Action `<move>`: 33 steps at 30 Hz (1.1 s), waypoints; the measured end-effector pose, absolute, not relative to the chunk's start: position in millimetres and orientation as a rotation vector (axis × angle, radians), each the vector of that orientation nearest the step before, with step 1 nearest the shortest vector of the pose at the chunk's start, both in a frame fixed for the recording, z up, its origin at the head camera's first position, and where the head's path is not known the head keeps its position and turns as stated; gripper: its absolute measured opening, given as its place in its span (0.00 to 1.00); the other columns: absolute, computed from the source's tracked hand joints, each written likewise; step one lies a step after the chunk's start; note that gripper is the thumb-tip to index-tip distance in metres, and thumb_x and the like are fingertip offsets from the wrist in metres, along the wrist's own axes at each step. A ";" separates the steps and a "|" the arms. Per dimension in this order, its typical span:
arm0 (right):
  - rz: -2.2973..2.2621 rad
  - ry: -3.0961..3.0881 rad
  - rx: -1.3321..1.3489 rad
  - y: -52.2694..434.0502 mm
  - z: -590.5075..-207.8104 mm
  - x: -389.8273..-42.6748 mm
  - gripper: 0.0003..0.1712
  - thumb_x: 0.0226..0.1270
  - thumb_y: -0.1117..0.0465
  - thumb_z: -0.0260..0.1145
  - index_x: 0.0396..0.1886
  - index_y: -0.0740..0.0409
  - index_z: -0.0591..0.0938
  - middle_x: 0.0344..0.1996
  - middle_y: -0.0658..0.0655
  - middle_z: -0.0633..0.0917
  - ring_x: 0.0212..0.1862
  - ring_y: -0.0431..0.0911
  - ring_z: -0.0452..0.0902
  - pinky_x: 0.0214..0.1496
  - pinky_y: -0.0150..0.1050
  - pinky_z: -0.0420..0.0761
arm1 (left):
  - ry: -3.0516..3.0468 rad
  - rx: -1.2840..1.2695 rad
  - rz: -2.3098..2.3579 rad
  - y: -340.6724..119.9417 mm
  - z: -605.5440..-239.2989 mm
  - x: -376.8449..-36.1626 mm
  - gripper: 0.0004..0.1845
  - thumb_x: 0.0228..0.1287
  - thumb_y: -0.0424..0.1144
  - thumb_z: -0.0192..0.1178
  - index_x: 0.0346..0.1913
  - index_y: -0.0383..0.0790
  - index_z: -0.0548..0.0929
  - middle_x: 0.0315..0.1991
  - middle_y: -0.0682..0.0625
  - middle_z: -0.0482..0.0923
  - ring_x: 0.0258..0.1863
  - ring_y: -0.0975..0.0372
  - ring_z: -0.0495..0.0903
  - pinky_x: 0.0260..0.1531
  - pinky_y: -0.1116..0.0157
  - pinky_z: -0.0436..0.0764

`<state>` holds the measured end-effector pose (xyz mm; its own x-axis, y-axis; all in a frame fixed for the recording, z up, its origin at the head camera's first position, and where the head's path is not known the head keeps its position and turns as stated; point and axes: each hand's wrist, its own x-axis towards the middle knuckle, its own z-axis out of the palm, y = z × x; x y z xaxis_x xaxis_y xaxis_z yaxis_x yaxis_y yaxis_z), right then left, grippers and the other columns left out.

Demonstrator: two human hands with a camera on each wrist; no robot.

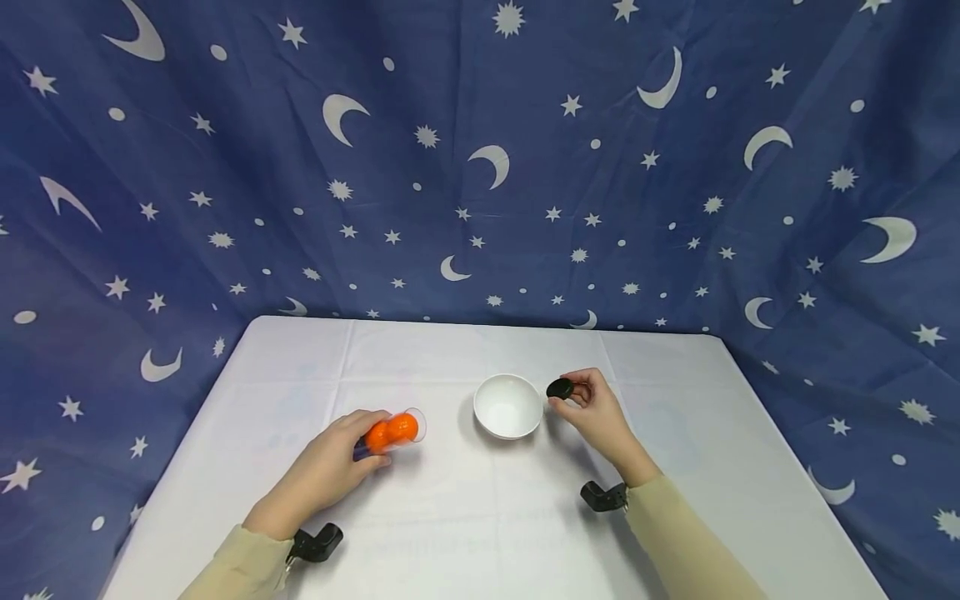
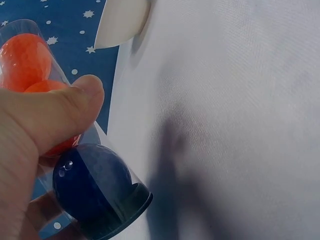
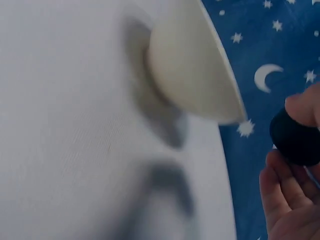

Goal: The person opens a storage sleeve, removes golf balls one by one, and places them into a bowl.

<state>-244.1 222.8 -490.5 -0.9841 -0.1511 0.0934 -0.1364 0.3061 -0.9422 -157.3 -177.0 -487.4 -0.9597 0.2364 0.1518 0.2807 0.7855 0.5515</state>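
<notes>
My left hand [image 1: 333,462] grips a clear tube [image 1: 421,423], tilted, with its uncapped end toward the bowl. Two orange balls [image 1: 402,427] sit toward that end. In the left wrist view a dark blue ball [image 2: 90,180] lies below them, against a dark cap [image 2: 122,220] on the tube's other end. To the right, my right hand [image 1: 600,425] pinches a round black lid [image 1: 559,388] between thumb and fingers, just beside the bowl's right rim. The white bowl [image 1: 508,407] stands on the table between both hands, and no contents show in it.
A white cloth covers the table [image 1: 450,517]. Behind it and at both sides hangs a blue curtain [image 1: 420,275] with moons and stars. Black wrist mounts [image 1: 318,543] stick out from both forearms, low over the cloth.
</notes>
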 end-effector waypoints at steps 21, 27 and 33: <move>-1.300 2.773 -0.079 255.8 -521.9 -252.9 0.36 0.58 0.55 0.74 0.63 0.61 0.70 0.57 0.62 0.75 0.61 0.56 0.69 0.64 0.51 0.68 | -2.857 -0.493 -0.925 -172.2 -489.7 -162.9 0.30 0.51 0.45 0.75 0.59 0.50 0.77 0.53 0.59 0.76 0.52 0.61 0.77 0.54 0.53 0.75; -1.150 2.812 -0.075 257.1 -519.0 -250.9 0.37 0.58 0.54 0.73 0.64 0.60 0.70 0.59 0.63 0.75 0.63 0.57 0.68 0.65 0.53 0.66 | -2.856 -0.500 -0.923 -172.7 -489.3 -164.2 0.31 0.51 0.45 0.75 0.59 0.51 0.77 0.53 0.59 0.76 0.52 0.61 0.76 0.54 0.54 0.75; -1.155 2.793 -0.099 260.0 -521.3 -249.0 0.37 0.59 0.57 0.73 0.66 0.60 0.70 0.61 0.61 0.75 0.65 0.56 0.67 0.66 0.51 0.65 | -2.861 -0.508 -0.929 -171.5 -488.8 -164.2 0.31 0.52 0.45 0.74 0.60 0.51 0.76 0.54 0.59 0.76 0.53 0.62 0.76 0.55 0.54 0.75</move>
<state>-249.0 260.0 -521.3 -0.9910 -0.1046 -0.0832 -0.0154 0.7072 -0.7068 -164.2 -171.5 -488.8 -0.9406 0.2837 0.1864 0.3391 0.7596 0.5549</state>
